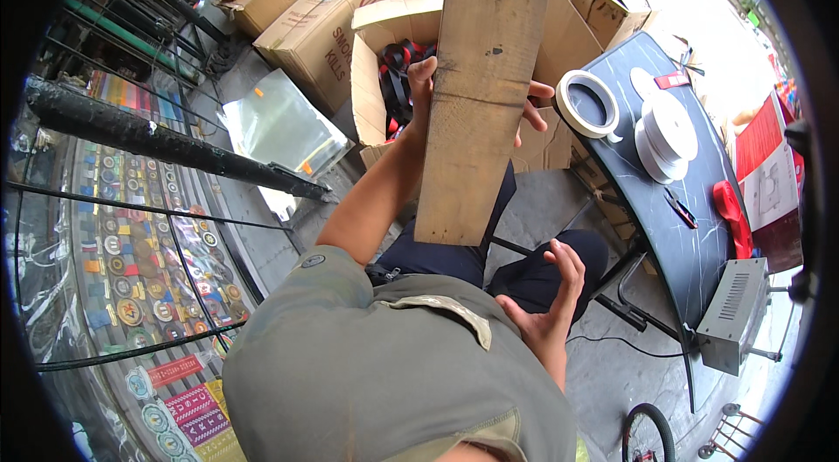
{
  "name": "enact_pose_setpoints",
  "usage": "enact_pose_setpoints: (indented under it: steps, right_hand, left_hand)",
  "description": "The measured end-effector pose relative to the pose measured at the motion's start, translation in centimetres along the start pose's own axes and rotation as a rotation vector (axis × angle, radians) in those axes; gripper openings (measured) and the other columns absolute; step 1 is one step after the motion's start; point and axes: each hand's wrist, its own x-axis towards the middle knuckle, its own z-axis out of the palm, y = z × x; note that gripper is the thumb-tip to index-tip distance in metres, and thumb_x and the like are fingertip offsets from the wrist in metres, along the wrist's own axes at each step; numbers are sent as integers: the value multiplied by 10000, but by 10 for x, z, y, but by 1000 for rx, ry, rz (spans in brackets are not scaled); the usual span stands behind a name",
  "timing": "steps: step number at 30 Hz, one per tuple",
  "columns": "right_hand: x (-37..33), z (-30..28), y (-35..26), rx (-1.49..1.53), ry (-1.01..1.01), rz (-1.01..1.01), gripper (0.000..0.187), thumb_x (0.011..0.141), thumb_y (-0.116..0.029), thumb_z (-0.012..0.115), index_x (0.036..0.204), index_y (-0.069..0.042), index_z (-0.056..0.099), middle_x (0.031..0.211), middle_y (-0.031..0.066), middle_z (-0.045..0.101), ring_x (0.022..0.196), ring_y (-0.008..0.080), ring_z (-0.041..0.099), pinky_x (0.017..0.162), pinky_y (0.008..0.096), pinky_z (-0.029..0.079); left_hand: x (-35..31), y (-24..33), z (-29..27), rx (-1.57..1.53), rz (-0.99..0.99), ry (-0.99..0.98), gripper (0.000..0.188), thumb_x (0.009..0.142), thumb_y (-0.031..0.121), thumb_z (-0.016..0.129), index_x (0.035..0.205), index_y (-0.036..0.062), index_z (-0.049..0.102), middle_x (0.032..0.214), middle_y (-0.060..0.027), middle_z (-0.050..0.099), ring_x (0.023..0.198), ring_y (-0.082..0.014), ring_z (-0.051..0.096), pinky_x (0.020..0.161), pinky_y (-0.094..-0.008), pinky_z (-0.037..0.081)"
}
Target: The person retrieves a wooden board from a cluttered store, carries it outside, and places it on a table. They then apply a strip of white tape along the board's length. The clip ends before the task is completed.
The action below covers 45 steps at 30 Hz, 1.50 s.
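A long, flat wooden plank (481, 112) stands raised in front of me, its lower end above my lap. My left hand (423, 95) grips it from behind, with the thumb at its left edge and fingertips showing past its right edge. The palm is hidden behind the wood. Lower and to the right, my right hand (552, 300) is held up near my knee with its fingers apart and nothing in it. Behind the plank, an open cardboard box (369, 99) contains red and black straps (398, 86), partly covered by the wood.
At right, a dark table (642, 200) bears a tape roll (587, 104), white spools (666, 138) and red ribbon (732, 213). A grey metal device (732, 313) sits at its near edge. Clear plastic sheets (284, 125), a black pole (175, 143) and a medal display case (149, 243) are at left.
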Motion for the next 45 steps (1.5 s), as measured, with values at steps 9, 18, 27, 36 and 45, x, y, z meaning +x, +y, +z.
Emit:
enact_pose_setpoints:
  steps: [9, 18, 27, 36, 45]
  right_hand:
    - [43, -12, -23, -190, -68, 0, 740, 708, -274, 851, 1376, -183, 545, 1431, 167, 431, 1292, 353, 448, 1083, 452, 317]
    - [117, 11, -46, -418, -85, -167, 450, 978, -244, 553, 1414, -347, 520, 1480, 190, 354, 1374, 344, 337, 1125, 480, 220]
    - [118, 23, -48, -396, -91, -168, 523, 932, -241, 617, 1431, -334, 494, 1443, 211, 367, 1383, 318, 334, 1118, 516, 209]
    - [103, 33, -39, -176, -48, -112, 711, 857, -258, 723, 1485, -216, 394, 1474, 193, 348, 1351, 353, 391, 1127, 520, 242]
    - [72, 49, -17, 159, -137, 3, 1004, 688, -292, 892, 1495, -84, 333, 1466, 150, 405, 1267, 316, 485, 1068, 447, 397]
  left_hand:
    - [-1, -9, 14, 168, -124, 177, 1174, 753, 882, 258, 1405, -79, 430, 1348, -402, 461, 907, -400, 678, 664, -417, 587]
    - [-2, -21, 18, -56, -49, 89, 1104, 807, 818, 244, 1454, -71, 341, 1364, -368, 471, 1048, -412, 640, 923, -504, 528]
    - [-7, -17, 21, 12, -53, 114, 1054, 819, 788, 327, 1453, -54, 338, 1343, -337, 508, 1033, -437, 639, 899, -526, 541]
    - [-18, 0, 11, -77, -110, 204, 1131, 753, 833, 423, 1493, -15, 311, 1419, -393, 389, 1077, -443, 620, 798, -476, 576]
    - [-27, 2, 25, 412, -143, 286, 1053, 802, 812, 418, 1430, -33, 424, 1324, -271, 557, 1075, -318, 654, 830, -355, 556]
